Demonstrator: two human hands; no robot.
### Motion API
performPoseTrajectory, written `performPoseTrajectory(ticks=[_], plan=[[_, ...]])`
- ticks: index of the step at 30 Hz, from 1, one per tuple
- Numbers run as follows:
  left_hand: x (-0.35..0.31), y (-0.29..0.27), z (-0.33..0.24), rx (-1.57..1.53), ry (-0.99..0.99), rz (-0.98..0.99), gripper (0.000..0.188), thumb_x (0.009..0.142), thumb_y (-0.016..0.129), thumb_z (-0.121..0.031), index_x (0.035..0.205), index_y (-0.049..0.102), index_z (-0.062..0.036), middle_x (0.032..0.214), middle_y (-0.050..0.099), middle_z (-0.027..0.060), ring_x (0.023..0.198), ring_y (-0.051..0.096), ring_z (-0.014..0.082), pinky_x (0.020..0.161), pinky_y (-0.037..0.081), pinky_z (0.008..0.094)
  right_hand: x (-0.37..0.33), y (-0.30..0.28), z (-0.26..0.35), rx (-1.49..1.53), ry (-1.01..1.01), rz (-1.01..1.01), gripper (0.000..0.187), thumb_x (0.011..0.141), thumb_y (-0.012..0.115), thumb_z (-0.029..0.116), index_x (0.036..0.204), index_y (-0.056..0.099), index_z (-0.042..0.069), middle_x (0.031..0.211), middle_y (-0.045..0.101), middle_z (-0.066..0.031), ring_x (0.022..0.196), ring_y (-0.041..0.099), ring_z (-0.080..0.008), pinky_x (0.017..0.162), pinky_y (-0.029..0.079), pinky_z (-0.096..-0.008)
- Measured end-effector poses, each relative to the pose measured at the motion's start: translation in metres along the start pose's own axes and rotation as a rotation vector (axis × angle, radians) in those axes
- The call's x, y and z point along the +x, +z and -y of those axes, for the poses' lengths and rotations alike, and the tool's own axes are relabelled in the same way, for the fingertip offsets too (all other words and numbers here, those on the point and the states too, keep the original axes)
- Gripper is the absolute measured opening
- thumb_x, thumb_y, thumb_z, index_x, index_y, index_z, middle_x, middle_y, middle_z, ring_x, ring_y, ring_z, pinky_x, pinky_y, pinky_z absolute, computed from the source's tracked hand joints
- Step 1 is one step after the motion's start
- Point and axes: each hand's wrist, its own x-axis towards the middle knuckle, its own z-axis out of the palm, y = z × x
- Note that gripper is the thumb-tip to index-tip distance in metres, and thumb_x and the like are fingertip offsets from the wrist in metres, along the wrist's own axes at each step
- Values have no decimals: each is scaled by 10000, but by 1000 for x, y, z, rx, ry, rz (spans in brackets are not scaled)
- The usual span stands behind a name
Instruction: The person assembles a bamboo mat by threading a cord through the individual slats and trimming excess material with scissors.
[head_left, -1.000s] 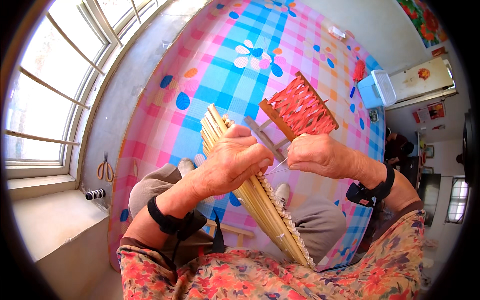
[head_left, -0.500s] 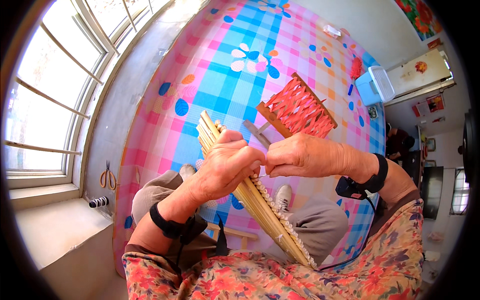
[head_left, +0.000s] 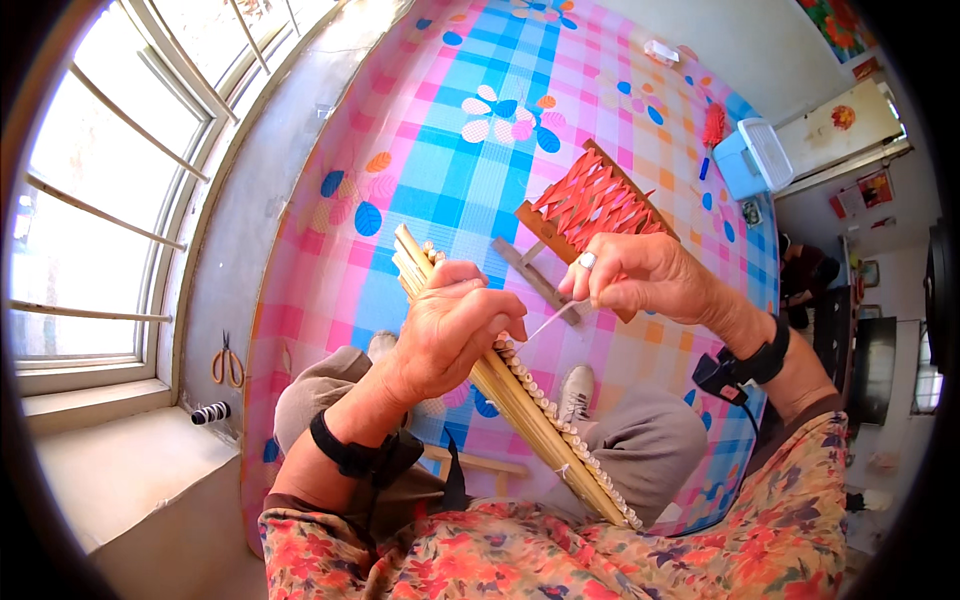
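Observation:
A long bundle of pale yellow stalks [head_left: 520, 432] slants from above my lap up and away to the left. Round cut ends [head_left: 560, 428] run in a knobbly row along its right side. My left hand [head_left: 450, 335] is wrapped around the upper part of the bundle, with stalk tips sticking out beyond the fist. To the right, my right hand [head_left: 650, 275] is closed in a pinch on a thin white thread [head_left: 548, 325]. The thread stretches taut from those fingertips down to the bundle's edge beside my left hand. Whether a needle is in the pinch does not show.
Beyond my right hand stands a wooden frame [head_left: 640, 185] with red zigzag strips [head_left: 595, 205]. Scissors [head_left: 227, 362] and a striped spool [head_left: 210, 413] lie on the left ledge by the barred window [head_left: 100, 220]. A blue lidded box [head_left: 745, 165] and another person [head_left: 805, 270] are at right.
My right hand has drawn away from my left hand, up and to the right, pulling out a length of white thread. My left hand keeps its hold on the bundle.

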Motion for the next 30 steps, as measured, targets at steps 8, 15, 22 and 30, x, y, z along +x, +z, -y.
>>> performPoseTrajectory(ticks=[8, 15, 22, 30], plan=[[-13, -8, -3, -10, -79, -161, 187, 935, 402, -47, 997, 576, -18, 736, 651, 29, 674, 556, 151, 920, 360, 401, -7, 51, -14, 27, 231, -448, 101, 948, 583, 132, 981, 606, 39, 850, 620, -18, 725, 588, -83, 649, 501, -244], [-24, -10, -13, 36, -149, -233, 333, 1040, 323, -325, 897, 483, -70, 582, 604, 13, 609, 507, 116, 950, 341, 410, -4, 72, -23, -451, -44, -287, 109, 889, 598, 173, 891, 577, 66, 733, 601, -115, 663, 602, -306, 610, 479, -398], [-31, -13, -29, 75, -287, -171, 526, 1026, 310, -417, 685, 564, -109, 618, 567, -31, 698, 468, 152, 855, 346, 357, -7, 82, -38, -394, -11, -184, 129, 897, 589, 205, 893, 539, 86, 684, 595, -130, 655, 615, -336, 563, 475, -433], [-26, -16, -41, 138, -289, -131, 536, 1035, 235, -430, 608, 387, -143, 443, 482, -15, 508, 389, 110, 795, 342, 347, -5, 90, -46, -350, -50, -109, 133, 883, 599, 197, 866, 533, 83, 696, 609, -111, 677, 636, -303, 556, 488, -423]])
